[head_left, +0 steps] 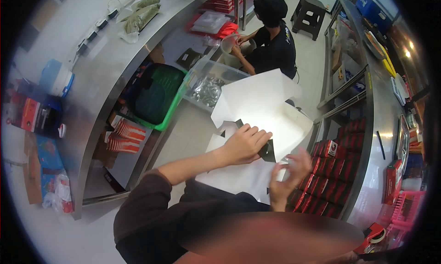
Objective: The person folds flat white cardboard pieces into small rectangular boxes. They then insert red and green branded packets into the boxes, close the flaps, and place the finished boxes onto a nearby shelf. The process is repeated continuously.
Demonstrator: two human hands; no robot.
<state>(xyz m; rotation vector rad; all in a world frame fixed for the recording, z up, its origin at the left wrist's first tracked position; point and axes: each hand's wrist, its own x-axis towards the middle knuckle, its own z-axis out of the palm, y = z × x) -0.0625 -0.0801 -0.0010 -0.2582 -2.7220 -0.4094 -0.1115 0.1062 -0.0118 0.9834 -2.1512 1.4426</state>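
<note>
In front of me is a partly folded carton [262, 101], white inside with dark outer faces showing at its flaps. My left hand [248, 144] is closed over a folded edge of it, fingers wrapped across a dark flap [266, 150]. Close to the carton's lower right side, my right hand [289, 179] is raised, a little blurred by motion. Its fingers are curved and apart from the thumb, and nothing shows between them.
A person in black [275, 39] sits ahead beside a clear tub [206, 87] of silvery packets. Steel counters stand left [98, 80] and right [374, 172]. A green-rimmed crate [165, 119] sits at left; red-and-black boxes [321, 176] are stacked under the right counter. A stool [310, 13] stands farther off.
</note>
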